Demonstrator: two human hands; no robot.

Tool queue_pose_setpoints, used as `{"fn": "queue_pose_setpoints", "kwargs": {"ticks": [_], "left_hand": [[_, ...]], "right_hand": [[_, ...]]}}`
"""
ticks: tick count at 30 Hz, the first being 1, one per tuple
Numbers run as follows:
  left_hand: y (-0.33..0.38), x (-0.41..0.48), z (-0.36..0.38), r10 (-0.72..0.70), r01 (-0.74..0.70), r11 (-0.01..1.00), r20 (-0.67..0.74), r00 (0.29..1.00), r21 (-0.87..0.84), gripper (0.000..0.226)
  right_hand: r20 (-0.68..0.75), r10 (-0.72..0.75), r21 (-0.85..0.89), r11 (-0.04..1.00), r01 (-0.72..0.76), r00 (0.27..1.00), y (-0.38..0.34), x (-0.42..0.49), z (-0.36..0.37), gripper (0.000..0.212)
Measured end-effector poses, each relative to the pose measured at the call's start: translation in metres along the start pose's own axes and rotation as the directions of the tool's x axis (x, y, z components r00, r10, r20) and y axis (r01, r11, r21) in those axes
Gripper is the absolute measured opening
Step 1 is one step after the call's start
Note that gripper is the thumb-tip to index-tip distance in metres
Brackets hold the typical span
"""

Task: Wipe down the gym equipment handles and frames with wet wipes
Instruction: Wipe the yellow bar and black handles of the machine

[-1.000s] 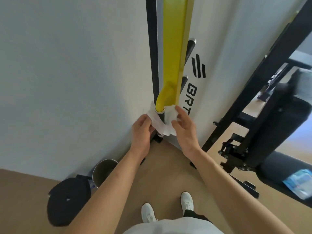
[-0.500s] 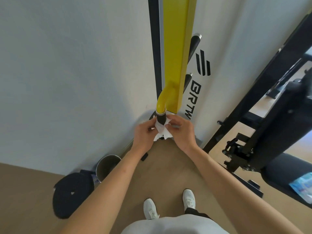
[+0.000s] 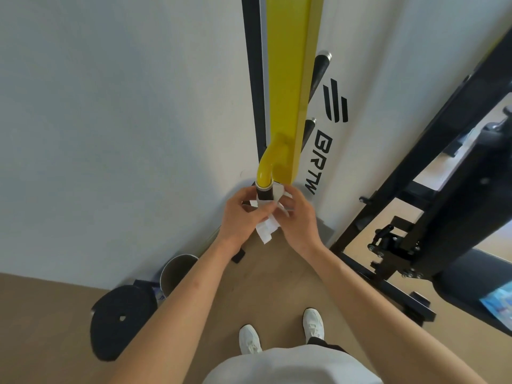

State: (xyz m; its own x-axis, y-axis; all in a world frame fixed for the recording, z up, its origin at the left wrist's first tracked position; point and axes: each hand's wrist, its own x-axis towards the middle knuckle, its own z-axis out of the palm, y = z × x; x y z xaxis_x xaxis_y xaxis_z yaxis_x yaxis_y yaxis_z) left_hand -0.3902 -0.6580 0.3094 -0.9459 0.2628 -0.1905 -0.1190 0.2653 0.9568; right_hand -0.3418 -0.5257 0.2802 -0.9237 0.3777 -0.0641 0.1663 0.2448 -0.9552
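Observation:
A yellow bar (image 3: pixel 291 87) of the gym machine runs down the wall and ends in a curved yellow tube with a black handle grip (image 3: pixel 264 193). A white wet wipe (image 3: pixel 266 230) is wrapped around the lower part of that grip, with one end hanging below. My left hand (image 3: pixel 241 214) grips the wipe from the left, thumb across the front. My right hand (image 3: pixel 299 217) holds it from the right, fingers curled around the wipe and handle. The handle's lower end is hidden by both hands.
A black angled machine frame (image 3: pixel 432 167) and padded bench (image 3: pixel 471 275) stand at right, with a blue wipes packet (image 3: pixel 498 300) on the pad. A black weight plate (image 3: pixel 122 320) and a steel bin (image 3: pixel 177 273) sit on the floor at left. Two more black handles (image 3: pixel 320 70) stick out behind the yellow bar.
Both hands have slid the wipe down from the yellow tube's end onto the black grip and closed around it. The view has tilted slightly down.

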Motion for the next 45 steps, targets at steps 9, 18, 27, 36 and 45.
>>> {"fn": "queue_pose_setpoints", "kwargs": {"ticks": [9,18,27,36,45], "left_hand": [[0.007,0.013,-0.027,0.164,-0.169,0.980,0.059,0.985,0.103,0.040],[0.067,0.016,-0.039,0.317,-0.319,0.945,0.037,0.948,0.077,0.023],[0.072,0.026,-0.036,0.324,-0.332,0.940,0.094,0.941,0.079,0.017],[0.073,0.029,-0.042,0.279,-0.287,0.956,0.124,0.952,0.058,0.016],[0.075,0.027,-0.034,0.299,-0.312,0.949,0.180,0.937,0.044,0.014]], "right_hand": [[0.084,-0.065,0.117,0.992,0.055,0.994,-0.023,0.005,-0.014,0.038],[-0.318,0.381,0.448,0.867,-0.217,0.868,-0.012,-0.007,-0.002,0.023],[-0.276,0.087,0.299,0.954,-0.001,0.957,-0.018,-0.024,0.032,0.014],[-0.297,0.201,0.399,0.914,-0.070,0.934,-0.003,-0.008,0.025,0.045],[-0.390,0.081,0.457,0.882,0.116,0.917,-0.037,-0.019,0.038,0.022]]}}
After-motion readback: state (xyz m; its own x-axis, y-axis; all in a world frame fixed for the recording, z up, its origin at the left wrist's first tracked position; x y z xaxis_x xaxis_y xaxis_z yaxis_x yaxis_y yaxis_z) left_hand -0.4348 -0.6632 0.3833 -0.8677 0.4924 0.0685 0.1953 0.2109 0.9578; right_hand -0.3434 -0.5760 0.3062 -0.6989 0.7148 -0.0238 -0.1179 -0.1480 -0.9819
